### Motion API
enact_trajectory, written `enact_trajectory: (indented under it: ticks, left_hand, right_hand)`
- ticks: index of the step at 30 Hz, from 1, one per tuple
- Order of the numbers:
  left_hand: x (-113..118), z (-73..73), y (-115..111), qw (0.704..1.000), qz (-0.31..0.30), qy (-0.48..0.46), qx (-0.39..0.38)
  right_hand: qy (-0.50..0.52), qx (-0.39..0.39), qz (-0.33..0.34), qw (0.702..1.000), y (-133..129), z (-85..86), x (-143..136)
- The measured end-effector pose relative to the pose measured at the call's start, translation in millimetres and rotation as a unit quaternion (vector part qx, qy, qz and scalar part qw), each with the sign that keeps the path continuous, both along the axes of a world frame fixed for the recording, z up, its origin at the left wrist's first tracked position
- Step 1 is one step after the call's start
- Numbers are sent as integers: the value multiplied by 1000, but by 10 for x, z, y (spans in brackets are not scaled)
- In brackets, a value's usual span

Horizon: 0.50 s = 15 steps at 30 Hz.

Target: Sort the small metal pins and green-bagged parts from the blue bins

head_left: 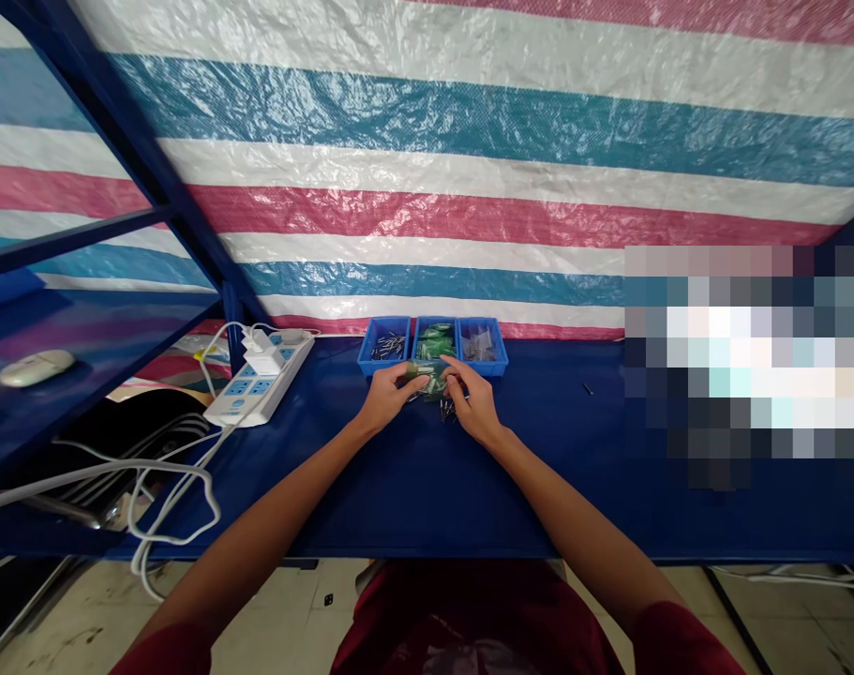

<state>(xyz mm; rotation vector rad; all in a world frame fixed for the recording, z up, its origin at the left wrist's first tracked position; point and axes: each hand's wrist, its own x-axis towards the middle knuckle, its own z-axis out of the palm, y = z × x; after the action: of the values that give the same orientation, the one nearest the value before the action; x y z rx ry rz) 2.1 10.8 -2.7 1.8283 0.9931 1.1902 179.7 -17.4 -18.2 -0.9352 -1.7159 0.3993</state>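
My left hand (386, 397) and my right hand (474, 398) are both closed on a small greenish clear plastic bag (430, 371), one at each side. Fingers cover parts of the bag, so what is inside it cannot be made out. Several thin dark metal pieces (446, 410) lie on the table just below the bag, beside my right fingers. Right behind my hands stand three joined blue bins. Similar thin metal pieces (388, 348) lie in the left bin, green packets (437, 339) in the middle one and clear plastic bags (478, 345) in the right one.
A white power strip (247, 394) with plugs stands to the left, its white cables (180, 506) looping over the table edge. One thin dark piece (588, 388) lies on the blue table (412, 506) at right. A mouse (37, 367) rests on the left shelf. The right side is blurred out.
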Motion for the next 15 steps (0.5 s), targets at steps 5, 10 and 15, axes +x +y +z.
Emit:
enact_trajectory:
  ticks: [5,10,15]
  left_hand:
    - [-18,18,15,996,-29,-61,-65]
    - [-19,33,-5,998,-51,-9,-33]
    - [-37,68,-13,980,-10,104,171]
  right_hand:
    - [-61,76,-26,995,21,-28,8]
    - [-67,78,-51,993,40,-33,11]
    - [-48,71,-42,995,42,-10,10]
